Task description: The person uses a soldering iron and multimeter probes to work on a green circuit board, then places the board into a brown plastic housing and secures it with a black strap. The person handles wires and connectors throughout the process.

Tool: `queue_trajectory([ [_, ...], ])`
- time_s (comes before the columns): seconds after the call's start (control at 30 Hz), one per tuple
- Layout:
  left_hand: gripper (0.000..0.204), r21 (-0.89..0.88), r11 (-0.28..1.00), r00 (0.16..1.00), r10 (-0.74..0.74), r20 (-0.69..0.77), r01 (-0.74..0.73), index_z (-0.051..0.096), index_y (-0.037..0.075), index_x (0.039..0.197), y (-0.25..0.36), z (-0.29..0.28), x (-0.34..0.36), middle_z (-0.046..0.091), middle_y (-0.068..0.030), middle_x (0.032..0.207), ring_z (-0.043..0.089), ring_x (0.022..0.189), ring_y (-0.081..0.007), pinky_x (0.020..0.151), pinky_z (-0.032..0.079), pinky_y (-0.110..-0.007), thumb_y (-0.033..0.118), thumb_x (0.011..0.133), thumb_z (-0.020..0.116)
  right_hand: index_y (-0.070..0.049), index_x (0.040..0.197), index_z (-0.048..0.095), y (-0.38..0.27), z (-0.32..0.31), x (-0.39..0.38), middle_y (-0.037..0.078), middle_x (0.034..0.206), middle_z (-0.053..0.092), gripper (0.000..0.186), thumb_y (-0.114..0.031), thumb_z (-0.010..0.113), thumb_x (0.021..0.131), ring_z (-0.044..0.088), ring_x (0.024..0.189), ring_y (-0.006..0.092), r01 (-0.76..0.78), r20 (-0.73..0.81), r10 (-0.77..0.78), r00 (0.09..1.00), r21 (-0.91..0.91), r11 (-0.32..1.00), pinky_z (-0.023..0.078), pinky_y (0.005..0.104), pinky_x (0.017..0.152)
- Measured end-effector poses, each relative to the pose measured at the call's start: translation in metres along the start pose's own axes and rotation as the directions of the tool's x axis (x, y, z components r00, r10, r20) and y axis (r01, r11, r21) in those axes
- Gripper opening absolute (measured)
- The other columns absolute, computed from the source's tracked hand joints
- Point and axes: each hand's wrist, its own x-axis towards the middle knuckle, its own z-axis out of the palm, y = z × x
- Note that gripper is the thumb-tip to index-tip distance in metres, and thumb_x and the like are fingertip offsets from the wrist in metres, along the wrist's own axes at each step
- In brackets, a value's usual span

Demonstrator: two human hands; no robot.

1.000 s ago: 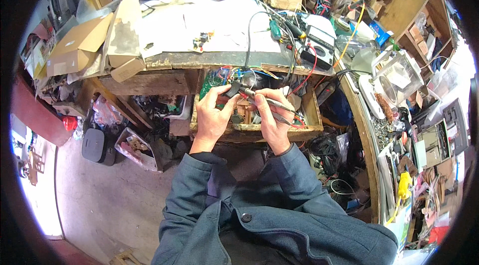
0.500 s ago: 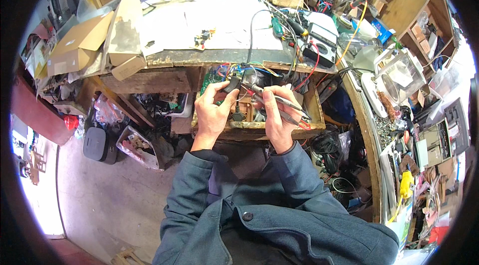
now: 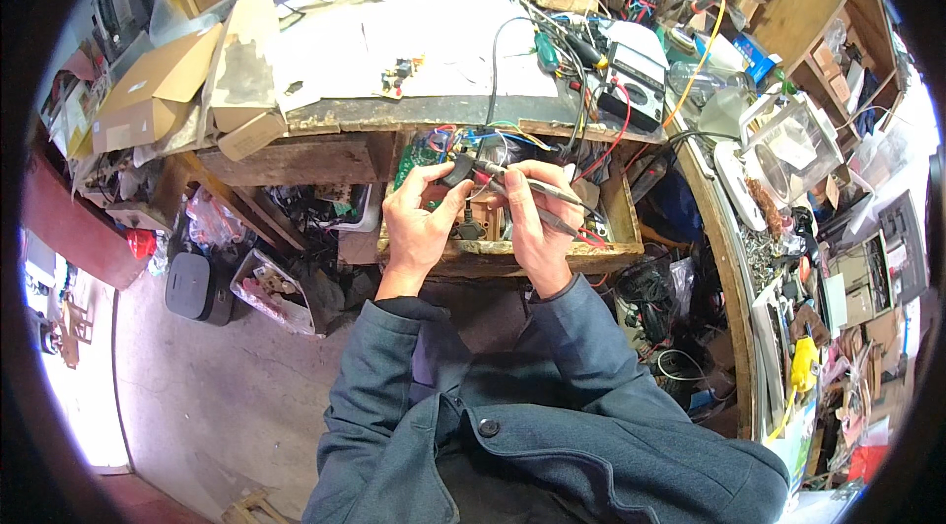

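My left hand (image 3: 417,223) pinches a small black part (image 3: 458,169) above an open wooden drawer (image 3: 621,246). My right hand (image 3: 537,228) grips a slim metal tool (image 3: 560,199), probably pliers, whose tip reaches that part beside thin red wires. The drawer holds a green circuit board (image 3: 409,159), coloured wires and a black plug (image 3: 468,226). Part of what lies between my fingers is too small to make out.
Above the drawer, a worn bench (image 3: 355,113) carries white paper (image 3: 335,56), cardboard boxes (image 3: 148,95), cables and a boxy black-and-silver device (image 3: 636,85). A cluttered side bench (image 3: 808,278) runs down the right. A plastic bin (image 3: 192,287) stands on the floor at left.
Both hands stay over the drawer with their grips. My right hand shifted right, then came back slightly left, bringing the tool's tip against the black part.
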Motion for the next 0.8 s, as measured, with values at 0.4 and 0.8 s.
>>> queue_trajectory([
  [0.4,0.043,-0.082,0.996,0.999,0.024,0.034,-0.021,0.063,-0.001,0.129,0.007,0.002,0.0,0.074,-0.0123,0.113,0.072,0.094,-0.0131,0.077,0.059,-0.027,0.009,0.092,0.083,-0.002,0.11,0.065,0.009,-0.01,0.008,0.009,0.094,0.072,0.013,-0.014,0.068,0.105,0.071,0.075,0.0154,-0.145,-0.096,0.162,0.982,0.163,0.976,0.063,0.0303,0.065],
  [0.8,0.058,-0.09,0.995,0.999,-0.033,0.017,0.035,0.056,0.002,0.133,0.005,0.0,-0.001,0.071,-0.0149,0.112,0.072,0.091,-0.0153,0.079,0.06,-0.029,0.01,0.085,0.088,-0.002,0.112,0.065,0.023,-0.018,0.007,0.009,0.098,0.069,0.011,-0.012,0.064,0.106,0.072,0.08,0.0186,-0.156,-0.126,0.195,0.973,0.266,0.951,0.064,0.0344,0.065],
])
